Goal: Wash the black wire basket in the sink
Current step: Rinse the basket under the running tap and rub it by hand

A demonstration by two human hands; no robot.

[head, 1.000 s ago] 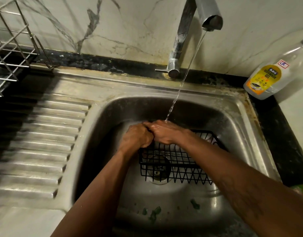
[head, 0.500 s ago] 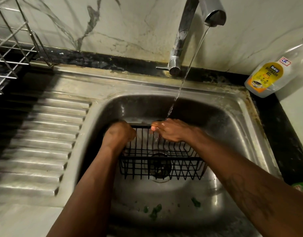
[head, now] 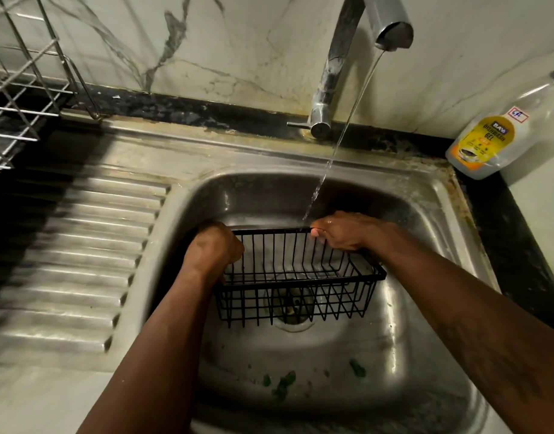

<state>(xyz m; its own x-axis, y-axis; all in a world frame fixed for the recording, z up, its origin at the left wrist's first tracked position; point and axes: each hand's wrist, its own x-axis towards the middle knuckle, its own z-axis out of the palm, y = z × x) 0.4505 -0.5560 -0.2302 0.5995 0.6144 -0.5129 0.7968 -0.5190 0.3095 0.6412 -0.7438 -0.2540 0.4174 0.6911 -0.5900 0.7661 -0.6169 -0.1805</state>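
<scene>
The black wire basket (head: pixel 297 280) is held inside the steel sink (head: pixel 425 308), above the drain, its open top facing up. My left hand (head: pixel 214 249) grips its left end. My right hand (head: pixel 344 231) grips the far rim near the right corner. A thin stream of water runs from the tap (head: pixel 391 25) and lands on the far rim beside my right thumb.
A dishwash gel bottle (head: pixel 491 137) leans at the back right corner. A steel dish rack (head: pixel 22 89) stands at the back left, over the ribbed drainboard (head: pixel 81 255). Green scraps (head: pixel 283 383) lie on the sink floor near the front.
Both hands moved apart from the middle of the basket to its two ends. The basket has shifted left and turned square to me under the running water.
</scene>
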